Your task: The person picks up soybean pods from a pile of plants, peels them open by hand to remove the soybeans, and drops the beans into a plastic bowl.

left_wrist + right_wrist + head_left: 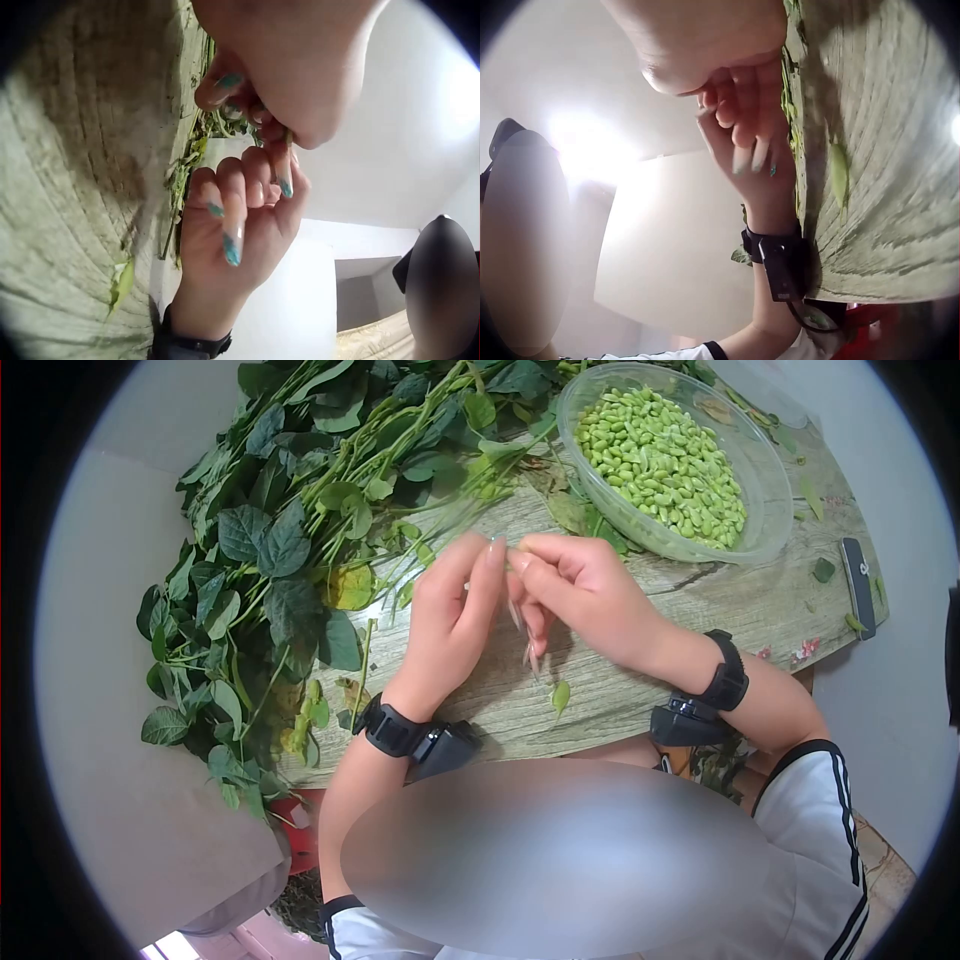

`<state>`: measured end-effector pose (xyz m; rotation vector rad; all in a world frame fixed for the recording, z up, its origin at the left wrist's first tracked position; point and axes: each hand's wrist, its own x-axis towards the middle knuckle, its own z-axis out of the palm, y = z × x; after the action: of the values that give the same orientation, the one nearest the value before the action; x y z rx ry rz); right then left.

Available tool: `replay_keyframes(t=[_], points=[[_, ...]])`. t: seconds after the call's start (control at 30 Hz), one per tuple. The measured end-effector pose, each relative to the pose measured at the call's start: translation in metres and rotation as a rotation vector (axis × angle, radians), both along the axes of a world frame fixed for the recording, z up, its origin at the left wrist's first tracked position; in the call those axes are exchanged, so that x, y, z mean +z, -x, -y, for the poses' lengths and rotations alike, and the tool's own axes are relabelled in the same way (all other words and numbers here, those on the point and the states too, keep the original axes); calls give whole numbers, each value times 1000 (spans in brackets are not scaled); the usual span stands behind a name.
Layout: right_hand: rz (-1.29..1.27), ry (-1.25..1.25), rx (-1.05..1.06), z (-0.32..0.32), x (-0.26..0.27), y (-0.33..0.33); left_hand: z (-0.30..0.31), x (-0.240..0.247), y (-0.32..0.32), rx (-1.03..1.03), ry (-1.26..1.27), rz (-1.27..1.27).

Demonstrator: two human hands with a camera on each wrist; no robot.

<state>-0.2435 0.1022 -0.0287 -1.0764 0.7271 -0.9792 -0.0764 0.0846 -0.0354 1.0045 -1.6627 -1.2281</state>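
Observation:
My left hand [450,605] and right hand [595,600] meet over the table, thumb and finger pinched at the tips. Between the fingertips a sliver of a green bean pod [289,137] shows in the left wrist view; most of it is hidden by the fingers. The right hand's other fingers curl inward, with long green-tipped nails. Below the hands, a single green pod [561,697] lies on the wooden table [640,700]. Beyond the right hand stands a clear plastic bowl [775,530] holding shelled green beans [660,465].
Leafy bean stalks [290,540] heap along the table's left and back. Several pods and leaf scraps [305,720] lie near the left forearm. A dark phone-like object [858,588] rests at the right edge. Something red [302,830] stands below the table's left corner.

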Motion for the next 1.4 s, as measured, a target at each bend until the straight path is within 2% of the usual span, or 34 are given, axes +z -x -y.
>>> replay_keyframes(t=[0.07, 0.13, 0.27, 0.37, 0.43, 0.5, 0.67, 0.77, 0.8, 0.83, 0.9, 0.97, 1.0, 1.03, 1.1, 1.23, 1.33, 1.4], points=[[-205, 193, -117, 0, -1, 0, 0, 1, 1, 26, 50, 73], [-205, 163, -138, 2, 1, 1, -1, 4, -1, 72, -36, -53], [-275, 46, -104, 4, 7, 2, 9, 18, -7, 123, 22, -153], [-317, 51, -106, 2, 8, 0, 16, 30, -4, 103, 135, -111], [-339, 74, -116, 4, 5, -1, 16, 40, 9, 96, 81, -124], [-353, 99, -119, 5, 1, 0, 22, 48, 29, 25, 384, 98], [-331, 113, -66, 8, -9, 4, 46, 59, 70, -186, 589, 309], [-301, 117, -53, 9, -13, 4, 48, 48, 82, -146, 723, 375], [-270, 120, -55, 8, -11, 3, 44, 53, 80, -161, 696, 416], [-269, 120, -57, 8, -8, 3, 41, 56, 76, -163, 697, 416], [-370, 77, -37, 6, 4, 3, 32, 61, 68, -36, 919, 355], [-313, 505, -250, -3, 12, 1, 4, 88, 54, -72, 1068, 429], [-308, 499, -254, -2, 12, 1, -13, 97, 54, -80, 1105, 297], [-322, 333, -166, -1, 11, 3, -32, 105, 55, -84, 1134, 167], [-348, 7, 26, 2, 9, 3, -68, 122, 62, -10, 1021, 260], [-278, 89, -36, 9, -16, -4, -138, 158, 67, 296, 558, 515], [-300, 58, -34, 6, -2, 1, -132, 156, 60, 235, 671, 474], [-330, 150, -60, 8, -6, 0, -124, 154, 49, 180, 777, 436]])
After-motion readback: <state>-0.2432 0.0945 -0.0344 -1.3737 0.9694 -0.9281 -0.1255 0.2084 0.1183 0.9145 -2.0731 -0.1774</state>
